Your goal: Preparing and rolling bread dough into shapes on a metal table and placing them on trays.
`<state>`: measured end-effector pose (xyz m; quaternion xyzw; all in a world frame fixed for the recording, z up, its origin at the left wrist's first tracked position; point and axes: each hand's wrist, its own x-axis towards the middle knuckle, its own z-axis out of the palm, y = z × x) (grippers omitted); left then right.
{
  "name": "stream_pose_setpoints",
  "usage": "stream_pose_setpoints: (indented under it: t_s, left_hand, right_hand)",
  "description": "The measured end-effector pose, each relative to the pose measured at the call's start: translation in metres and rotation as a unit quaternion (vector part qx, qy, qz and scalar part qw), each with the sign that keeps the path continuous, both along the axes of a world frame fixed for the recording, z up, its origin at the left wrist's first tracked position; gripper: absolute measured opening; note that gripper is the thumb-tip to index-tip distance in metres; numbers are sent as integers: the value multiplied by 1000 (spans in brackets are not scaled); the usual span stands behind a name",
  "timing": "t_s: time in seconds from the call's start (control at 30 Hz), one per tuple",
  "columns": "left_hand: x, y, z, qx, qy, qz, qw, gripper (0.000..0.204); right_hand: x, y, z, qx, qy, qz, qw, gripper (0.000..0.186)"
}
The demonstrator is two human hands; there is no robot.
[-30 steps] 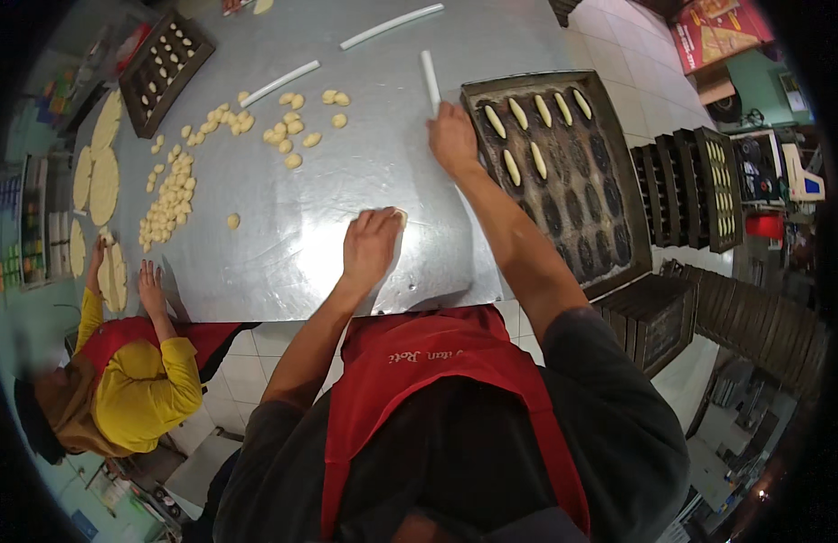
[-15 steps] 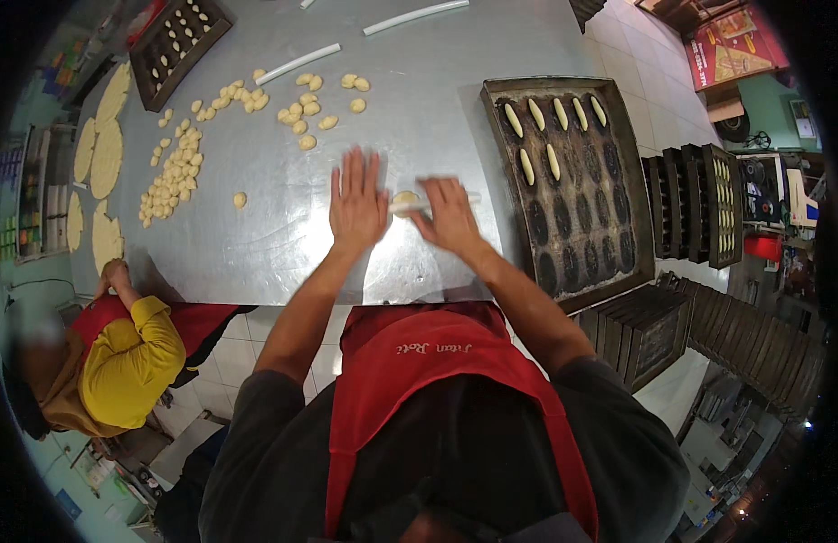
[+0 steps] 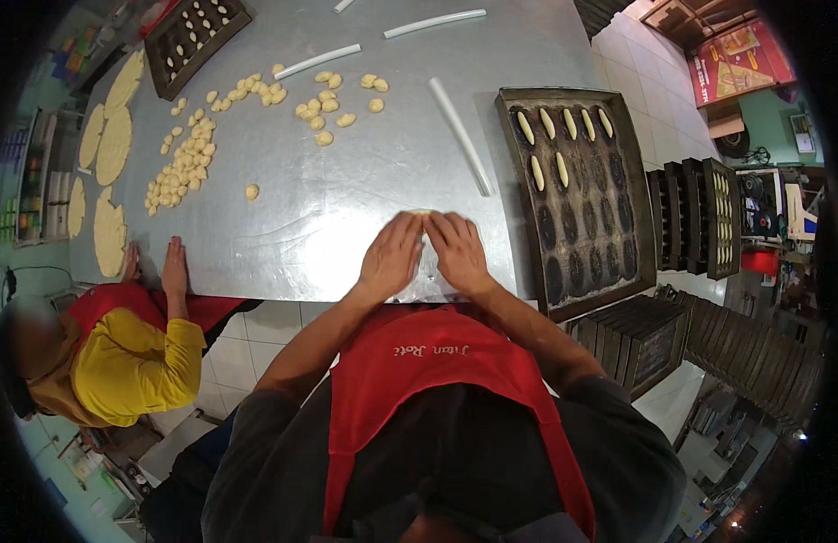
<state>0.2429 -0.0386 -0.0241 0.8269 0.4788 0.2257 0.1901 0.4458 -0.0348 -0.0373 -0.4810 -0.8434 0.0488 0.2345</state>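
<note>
My left hand [image 3: 393, 253] and my right hand [image 3: 457, 252] rest side by side near the table's front edge. Their fingers are pressed together and bent over a small piece of dough [image 3: 422, 212]. Only a sliver of it shows at the fingertips; the rest lies hidden under them. Beyond my right hand lies a white rod [image 3: 462, 136], touched by neither hand. A lone dough ball [image 3: 251, 192] sits to the left of my hands, and a large cluster of dough balls [image 3: 181, 167] lies farther left.
To the right stands a dark moulded baking tray [image 3: 577, 204] with several long dough pieces [image 3: 563, 169] in its far hollows. More white rods [image 3: 319, 61] lie at the back of the metal table [image 3: 328, 208]. Flat dough sheets [image 3: 110, 231] lie far left, beside a co-worker in yellow sleeves [image 3: 138, 371].
The right hand has left the white rod, which now lies farther off. Both hands have come together on the dough, nearer the front edge. The co-worker's hands have moved apart.
</note>
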Motion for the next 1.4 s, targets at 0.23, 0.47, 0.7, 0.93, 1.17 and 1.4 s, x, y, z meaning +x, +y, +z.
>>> stream_pose_setpoints:
  t_s: [0.23, 0.47, 0.7, 0.93, 1.17, 1.4]
  left_hand:
    - [-16, 10, 21, -66, -48, -38, 996, 40]
    - [-152, 112, -9, 42, -71, 226, 971, 25]
    - [-209, 285, -56, 115, -37, 229, 966, 37]
    - [-207, 226, -37, 37, -169, 371, 912, 23]
    - [-134, 95, -11, -175, -210, 296, 915, 33]
    - [-91, 52, -5, -216, -331, 248, 884, 26]
  right_hand:
    - [-51, 84, 11, -141, 102, -102, 980, 23]
    - [-71, -2, 8, -185, -59, -26, 981, 89]
    - [-92, 91, 13, -118, -12, -76, 990, 73]
    - [-28, 25, 24, -153, 153, -35, 976, 44]
    - [73, 65, 54, -38, 287, -217, 932, 20]
    - [244, 96, 33, 125, 201, -478, 846, 23]
